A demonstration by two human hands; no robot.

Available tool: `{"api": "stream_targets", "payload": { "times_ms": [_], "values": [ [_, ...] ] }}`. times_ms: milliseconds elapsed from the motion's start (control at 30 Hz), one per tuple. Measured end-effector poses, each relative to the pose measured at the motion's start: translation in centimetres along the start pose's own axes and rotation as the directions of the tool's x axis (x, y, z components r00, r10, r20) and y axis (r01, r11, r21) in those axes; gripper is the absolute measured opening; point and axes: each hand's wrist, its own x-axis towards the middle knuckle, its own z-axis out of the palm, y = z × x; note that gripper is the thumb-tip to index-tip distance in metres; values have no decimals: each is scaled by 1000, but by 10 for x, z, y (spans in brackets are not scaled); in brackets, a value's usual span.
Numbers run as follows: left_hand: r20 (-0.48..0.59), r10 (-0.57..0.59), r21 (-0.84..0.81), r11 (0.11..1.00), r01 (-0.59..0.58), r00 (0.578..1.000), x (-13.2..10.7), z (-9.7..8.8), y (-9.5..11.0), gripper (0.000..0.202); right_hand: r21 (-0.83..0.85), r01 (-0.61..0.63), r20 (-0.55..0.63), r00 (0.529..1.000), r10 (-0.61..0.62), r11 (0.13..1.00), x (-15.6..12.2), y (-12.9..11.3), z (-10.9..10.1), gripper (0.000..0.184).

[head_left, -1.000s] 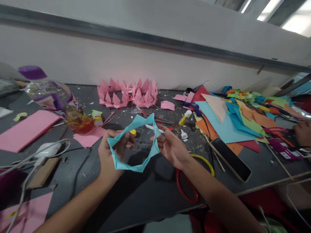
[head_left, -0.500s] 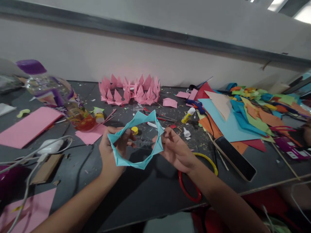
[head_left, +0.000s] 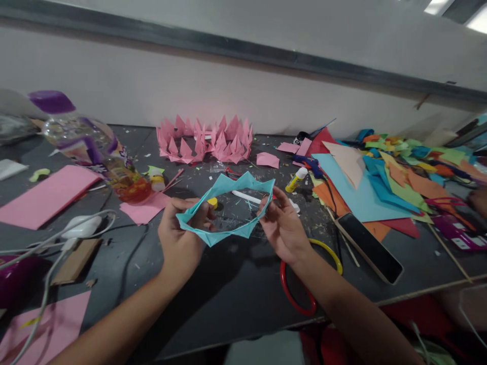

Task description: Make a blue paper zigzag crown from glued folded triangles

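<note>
A light-blue folded paper crown [head_left: 213, 237], a ring with pointed tips, is held above the dark table between my two hands. My left hand [head_left: 180, 233] is closed on its left side, fingers partly inside the ring. On the right side, my right hand [head_left: 283, 223] pinches the rim between thumb and fingers. Behind it stand two pink paper crowns [head_left: 232, 144] side by side. Through and past the ring I see a white stick-like piece [head_left: 246, 197] and a yellow cap [head_left: 213, 203]. Scissors with red and yellow handles [head_left: 283, 289] lie partly under my right forearm.
At the left are a tilted-looking drink bottle [head_left: 114, 167], pink paper [head_left: 45, 195] and a white charger [head_left: 80, 227] with cables. To the right lie a glue stick [head_left: 296, 180], a glue gun [head_left: 310, 165], coloured paper sheets [head_left: 353, 187] and a phone [head_left: 369, 247].
The blue crown has tilted flatter and stretched wider. My right hand has moved right and slightly up, now gripping the rim more firmly; my left hand has shifted slightly right.
</note>
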Motion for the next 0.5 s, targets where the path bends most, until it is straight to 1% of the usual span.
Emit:
{"api": "stream_targets", "payload": {
  "times_ms": [133,267,367,500],
  "values": [
    [19,32,27,999,-32,999,0,-2,-2,25,-39,13,-2,1000,-13,999,1,0,1,29],
    [32,72,22,997,-72,997,0,-2,-2,22,-40,-13,45,999,15,999,1,-1,3,25],
    [39,86,-1,996,-86,996,0,0,-1,24,5,-48,77,996,47,999,0,-1,3,22],
    [39,73,-19,997,-72,997,1,0,2,26,47,-129,109,986,124,990,0,-1,3,21]
  ]
}}
